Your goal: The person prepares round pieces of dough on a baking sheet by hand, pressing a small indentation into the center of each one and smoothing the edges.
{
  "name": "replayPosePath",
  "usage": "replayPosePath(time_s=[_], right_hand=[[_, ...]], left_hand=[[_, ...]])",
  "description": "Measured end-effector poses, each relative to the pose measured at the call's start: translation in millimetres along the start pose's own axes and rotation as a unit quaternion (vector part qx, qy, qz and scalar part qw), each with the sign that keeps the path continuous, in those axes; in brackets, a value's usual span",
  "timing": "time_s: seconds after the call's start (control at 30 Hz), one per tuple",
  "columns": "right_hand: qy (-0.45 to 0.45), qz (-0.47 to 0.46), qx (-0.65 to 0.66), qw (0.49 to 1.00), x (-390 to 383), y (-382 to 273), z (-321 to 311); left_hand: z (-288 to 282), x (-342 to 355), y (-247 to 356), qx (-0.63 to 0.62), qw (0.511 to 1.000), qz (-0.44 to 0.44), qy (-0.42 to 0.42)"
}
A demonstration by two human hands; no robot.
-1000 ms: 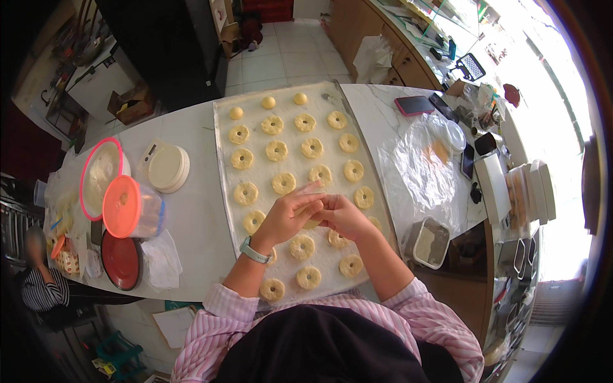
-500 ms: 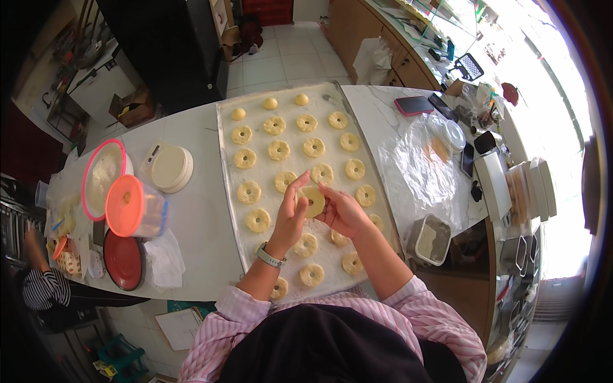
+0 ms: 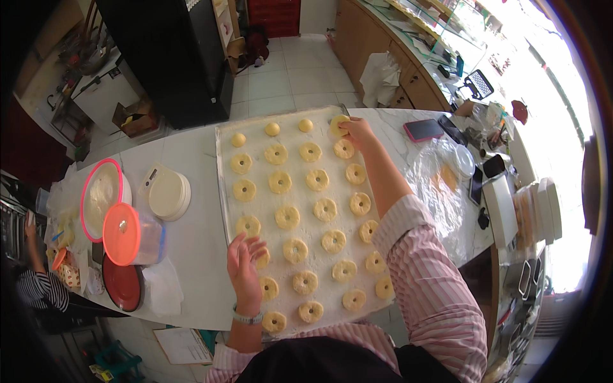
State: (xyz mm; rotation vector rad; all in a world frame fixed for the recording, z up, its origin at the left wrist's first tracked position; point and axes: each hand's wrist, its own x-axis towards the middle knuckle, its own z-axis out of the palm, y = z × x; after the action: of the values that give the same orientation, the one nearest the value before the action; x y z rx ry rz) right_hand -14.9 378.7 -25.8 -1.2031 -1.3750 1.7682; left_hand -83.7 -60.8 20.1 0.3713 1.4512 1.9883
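A large floured baking tray (image 3: 268,207) carries rows of pale ring-shaped dough pieces, among them a dough ring (image 3: 317,180) near the middle. Three round dough balls, one of them a dough ball (image 3: 272,129), sit in the far row. My right hand (image 3: 357,132) reaches to the tray's far right corner, its fingers closed on the edge of a doughnut ring (image 3: 339,125) there. Over the tray's left edge hovers my left hand (image 3: 245,271), open and palm up, with nothing in it, partly covering a dough ring behind it.
Left of the tray are a kitchen scale (image 3: 167,191), a pink-rimmed bowl (image 3: 102,195), an orange-lidded tub (image 3: 124,233) and a red-brown round lid (image 3: 122,284). To the right lie a plastic sheet (image 3: 440,191) and phones. Another person's striped sleeve (image 3: 48,287) shows at far left.
My right hand has carried the dough ring from over the tray's middle to its far right corner. My left hand has let go of it and moved left and nearer.
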Motion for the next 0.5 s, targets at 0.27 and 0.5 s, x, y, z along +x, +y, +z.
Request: replayPosePath(time_s=[0.27,0.5], right_hand=[[0.089,-0.187,-0.464,0.861,17,-24,-3],[-0.052,-0.2,-0.53,0.822,-222,-135,-91]], left_hand=[[-22,-10,4,0.007,0.997,-0.033,0.064],[-15,3,13,-0.044,0.997,-0.048,0.048]])
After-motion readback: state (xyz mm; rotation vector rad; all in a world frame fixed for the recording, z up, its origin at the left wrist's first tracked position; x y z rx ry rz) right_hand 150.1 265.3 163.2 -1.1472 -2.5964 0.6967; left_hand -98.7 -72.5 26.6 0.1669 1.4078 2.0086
